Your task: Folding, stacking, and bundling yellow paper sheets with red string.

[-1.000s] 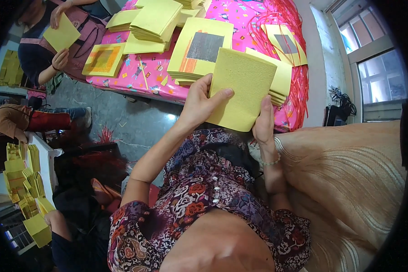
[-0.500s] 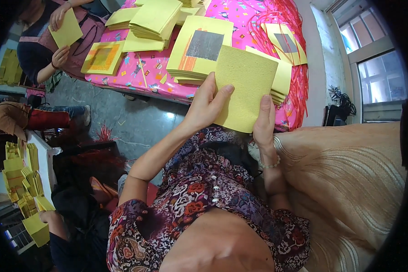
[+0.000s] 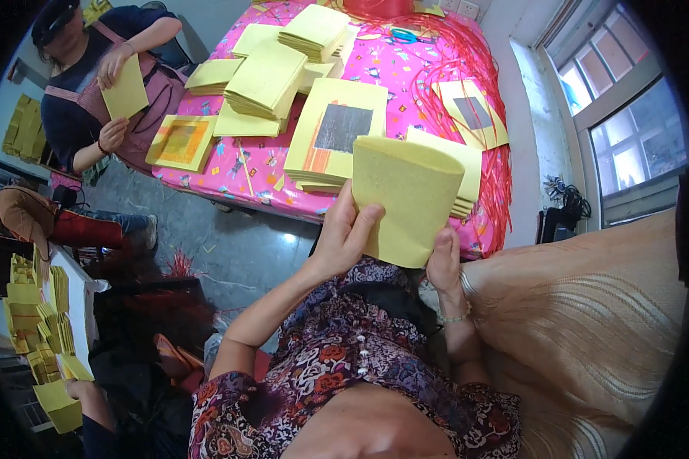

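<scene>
Two hands gripping one yellow paper bundle (image 3: 406, 200) just in front of the pink desk (image 3: 375, 80): left hand (image 3: 343, 239) clasping its left edge, right hand (image 3: 444, 260) pinching the lower right corner. Bending it into a curve now, flatter half a second ago. Finished stacks (image 3: 268, 76) already piling on the desk behind; more flat sheets (image 3: 335, 134) waiting.

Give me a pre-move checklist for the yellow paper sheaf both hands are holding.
1. Left hand grips the curved yellow paper sheaf at its left edge: ok.
2. Right hand pinches the lower right corner: ok.
3. Sheaf lifted off the pink patterned tablecloth: ok.
4. Sheets squared at the edges: cannot tell.
5. Flat yellow stack with the grey square lies behind the sheaf, undisturbed: ok.
6. Other person's hands keep to the table's far left end: ok.
</scene>
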`<state>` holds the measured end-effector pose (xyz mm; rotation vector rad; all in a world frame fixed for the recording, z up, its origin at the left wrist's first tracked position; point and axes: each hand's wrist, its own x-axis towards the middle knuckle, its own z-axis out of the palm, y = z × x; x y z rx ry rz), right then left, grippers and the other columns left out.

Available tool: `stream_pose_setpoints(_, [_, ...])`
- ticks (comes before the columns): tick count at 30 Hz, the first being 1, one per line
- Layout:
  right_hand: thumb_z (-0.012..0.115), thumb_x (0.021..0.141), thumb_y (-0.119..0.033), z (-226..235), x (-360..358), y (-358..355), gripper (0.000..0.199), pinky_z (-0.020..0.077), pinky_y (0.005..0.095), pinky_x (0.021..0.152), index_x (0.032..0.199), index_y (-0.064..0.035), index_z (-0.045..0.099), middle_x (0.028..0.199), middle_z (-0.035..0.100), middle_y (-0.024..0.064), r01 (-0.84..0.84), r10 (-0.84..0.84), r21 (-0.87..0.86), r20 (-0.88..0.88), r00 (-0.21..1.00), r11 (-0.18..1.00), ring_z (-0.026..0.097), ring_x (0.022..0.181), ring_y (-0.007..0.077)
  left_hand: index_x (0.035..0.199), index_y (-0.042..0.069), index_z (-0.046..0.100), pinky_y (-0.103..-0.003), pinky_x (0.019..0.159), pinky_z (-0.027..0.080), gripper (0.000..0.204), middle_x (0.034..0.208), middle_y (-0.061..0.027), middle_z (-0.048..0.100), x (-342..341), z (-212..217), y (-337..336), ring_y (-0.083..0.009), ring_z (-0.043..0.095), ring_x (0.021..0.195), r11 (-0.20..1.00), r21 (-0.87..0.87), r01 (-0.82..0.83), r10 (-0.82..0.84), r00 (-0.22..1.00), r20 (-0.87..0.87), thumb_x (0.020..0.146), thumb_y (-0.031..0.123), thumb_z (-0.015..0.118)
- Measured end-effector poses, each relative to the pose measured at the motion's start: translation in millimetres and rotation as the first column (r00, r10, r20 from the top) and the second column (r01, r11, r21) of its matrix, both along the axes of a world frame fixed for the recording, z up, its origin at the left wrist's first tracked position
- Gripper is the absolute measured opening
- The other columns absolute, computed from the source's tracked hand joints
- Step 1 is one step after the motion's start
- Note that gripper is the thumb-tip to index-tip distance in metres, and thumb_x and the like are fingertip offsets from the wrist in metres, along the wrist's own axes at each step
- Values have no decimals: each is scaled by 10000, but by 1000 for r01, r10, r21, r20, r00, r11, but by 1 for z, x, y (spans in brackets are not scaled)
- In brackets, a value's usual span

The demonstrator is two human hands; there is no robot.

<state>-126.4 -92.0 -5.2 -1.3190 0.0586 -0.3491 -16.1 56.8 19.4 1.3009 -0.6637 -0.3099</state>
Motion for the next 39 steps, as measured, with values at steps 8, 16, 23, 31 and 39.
stream_pose_setpoints(8, [437,967,-417,12,-7,6,593,394,302,935,1311,65,410,1197,554,112,110,-91,-196,103,990,974,516,1084,180,1288,-44,363,-273,868,419,400,1106,-86,542,-11,-1,6,-122,502,1020,999,-11,37,-37,999,17,965,162,478])
stream_pose_setpoints(16, [380,990,-132,13,7,6,283,426,273,830,1151,56,520,1022,592,104,312,-343,-433,6,939,846,539,945,156,1243,-38,441,-260,904,418,331,1138,-72,569,2,0,-2,-101,513,1055,990,-41,132,-138,964,-229,948,108,483])
stream_pose_setpoints(23, [393,1008,-254,8,37,-13,358,431,208,696,991,39,597,861,607,7,303,-316,-116,-124,941,946,512,783,40,1207,-27,511,-251,797,485,371,1058,-63,632,46,3,-13,-102,600,914,916,128,379,-295,856,-425,930,216,557])
stream_pose_setpoints(31, [399,1004,-256,0,46,-20,373,475,236,766,1100,53,586,1005,642,90,307,-290,53,-210,934,950,598,865,102,1228,-31,473,-290,884,457,417,1135,-96,593,53,1,-32,-145,577,1011,918,157,365,-257,846,-466,934,254,553])
stream_pose_setpoints(39, [402,1000,-251,-6,53,-27,379,485,255,791,1133,69,556,1023,638,116,339,-299,87,-307,904,937,613,879,130,1216,-87,438,-368,815,524,357,1113,-175,577,58,-5,-49,-242,606,976,949,74,307,-170,694,-700,959,160,466])
